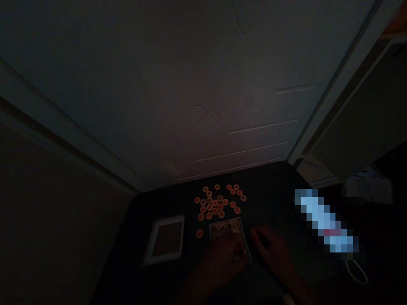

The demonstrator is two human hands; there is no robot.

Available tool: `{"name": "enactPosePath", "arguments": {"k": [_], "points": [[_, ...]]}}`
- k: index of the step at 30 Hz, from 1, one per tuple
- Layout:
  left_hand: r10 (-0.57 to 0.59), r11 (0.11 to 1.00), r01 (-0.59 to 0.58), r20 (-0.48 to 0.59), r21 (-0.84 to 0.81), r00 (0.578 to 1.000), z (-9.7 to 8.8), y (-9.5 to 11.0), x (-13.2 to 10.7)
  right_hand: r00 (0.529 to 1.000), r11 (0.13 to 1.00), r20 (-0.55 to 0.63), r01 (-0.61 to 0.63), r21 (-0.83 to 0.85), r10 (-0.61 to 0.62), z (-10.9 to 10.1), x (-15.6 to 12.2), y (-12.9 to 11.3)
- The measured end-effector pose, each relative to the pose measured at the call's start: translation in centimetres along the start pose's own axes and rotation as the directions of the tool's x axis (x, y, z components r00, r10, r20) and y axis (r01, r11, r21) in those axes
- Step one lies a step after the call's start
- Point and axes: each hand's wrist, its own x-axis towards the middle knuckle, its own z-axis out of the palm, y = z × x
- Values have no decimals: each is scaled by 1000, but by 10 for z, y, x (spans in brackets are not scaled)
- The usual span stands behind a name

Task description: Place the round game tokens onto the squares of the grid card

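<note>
My left hand [227,254] is over the front of a shallow box [246,245] and hides much of it. Its fingers are curled in a pinch, and a small pale round spot shows by them, too dark to name. Several round Chinese chess pieces [229,226] lie in a row along the box's far side. To the right of the box, my right hand [271,245] is low over the table, thumb and fingers bent toward each other. Whatever it may hold is hidden. Beyond the box, loose Chinese chess pieces [215,203] with red or dark marks are scattered, one piece [199,233] apart at left.
A white-rimmed rectangular lid or tray [182,231] lies left on the dark table [273,186]. A bright blurred-out object [326,222] is at right, with a white loop [358,275] below it. The pale panel [152,114] with raised hearts stands behind. Light is very dim.
</note>
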Motion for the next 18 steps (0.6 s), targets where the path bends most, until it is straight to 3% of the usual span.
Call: {"name": "enactPosePath", "arguments": {"k": [8, 18], "points": [[12, 1000, -12, -10, 0, 1000, 12, -8, 4, 1000, 1000, 9, -6, 15, 6, 0, 0, -1], [-55, 991, 56, 7, -126, 998, 15, -9, -14, 1000, 1000, -3, -3, -2, 3, 1, 1, 2]]}}
